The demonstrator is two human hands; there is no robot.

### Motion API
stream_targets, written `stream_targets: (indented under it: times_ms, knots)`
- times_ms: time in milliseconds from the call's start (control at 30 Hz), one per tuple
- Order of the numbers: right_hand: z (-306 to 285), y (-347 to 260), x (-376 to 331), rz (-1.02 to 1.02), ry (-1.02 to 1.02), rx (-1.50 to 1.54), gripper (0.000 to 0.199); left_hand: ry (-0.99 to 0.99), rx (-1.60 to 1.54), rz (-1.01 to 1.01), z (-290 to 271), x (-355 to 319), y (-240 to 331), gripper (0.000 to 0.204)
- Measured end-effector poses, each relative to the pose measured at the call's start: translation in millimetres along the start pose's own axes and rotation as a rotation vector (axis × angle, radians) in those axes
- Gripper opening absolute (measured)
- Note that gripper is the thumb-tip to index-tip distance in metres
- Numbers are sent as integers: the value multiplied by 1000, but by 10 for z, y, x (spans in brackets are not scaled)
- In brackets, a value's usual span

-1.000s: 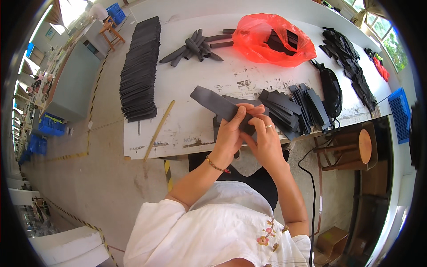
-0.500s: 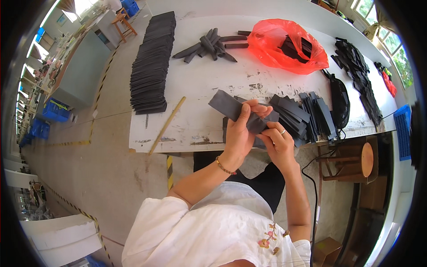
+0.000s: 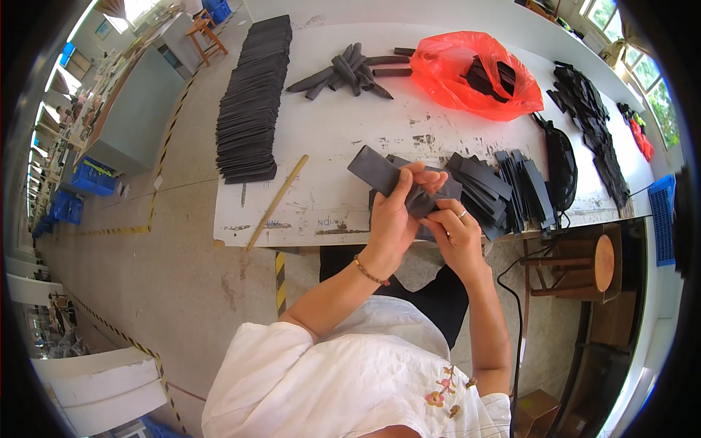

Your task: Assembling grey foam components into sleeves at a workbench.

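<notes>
A flat black fabric strip (image 3: 374, 169) is held between my two hands above the table's near edge. My left hand (image 3: 398, 208) is closed on it, thumb on top, with the free end sticking out up and to the left. At its other end my right hand (image 3: 456, 230) pinches the strip between thumb and fingers. Beneath and beside my hands lie more black strips, partly hidden; a fanned pile (image 3: 478, 191) of them is just right of my right hand, and a further bundle (image 3: 527, 190) stands beyond that.
On the white table (image 3: 321, 157) a long stack of black strips (image 3: 252, 109) runs along the left side, near a thin wooden stick (image 3: 277, 202). Rolled black pieces (image 3: 347, 71) and a red plastic bag (image 3: 445, 69) lie farther back. A wooden stool (image 3: 600, 263) stands at the right.
My hands keep nearly the same hold on the strip. The whole view has shifted slightly; nothing else has visibly moved.
</notes>
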State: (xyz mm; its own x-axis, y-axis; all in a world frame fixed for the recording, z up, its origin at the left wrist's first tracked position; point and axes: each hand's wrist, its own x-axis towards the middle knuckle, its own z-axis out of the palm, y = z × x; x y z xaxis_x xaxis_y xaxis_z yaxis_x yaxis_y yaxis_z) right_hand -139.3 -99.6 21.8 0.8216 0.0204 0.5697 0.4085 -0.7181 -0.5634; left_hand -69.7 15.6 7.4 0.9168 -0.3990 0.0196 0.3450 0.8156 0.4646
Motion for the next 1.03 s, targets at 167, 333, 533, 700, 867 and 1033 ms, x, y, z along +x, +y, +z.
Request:
stream_targets:
  times_ms: [167, 333, 533, 700, 867, 1033]
  knots:
    - [-10, -12, -9, -6, -10, -4, 16, 18, 1, -9, 8, -7, 17, 29]
    - [4, -126, 22, 200, -2, 122, 14, -2, 50, 8, -28, 19, 7, 33]
    - [334, -159, -37, 570, 428, 652, 10, -70, 94, 112, 3, 92, 91, 37]
    - [81, -151, 41, 828, 483, 877, 15, -82, 109, 183, -55, 163, 215, 36]
    - [184, -75, 92, 642, 331, 751, 11, -68, 23, 80, 128, 78, 198, 39]
    - [53, -50, 38, 309, 347, 255, 6, 91, 234, 116, -375, 140, 390, 32]
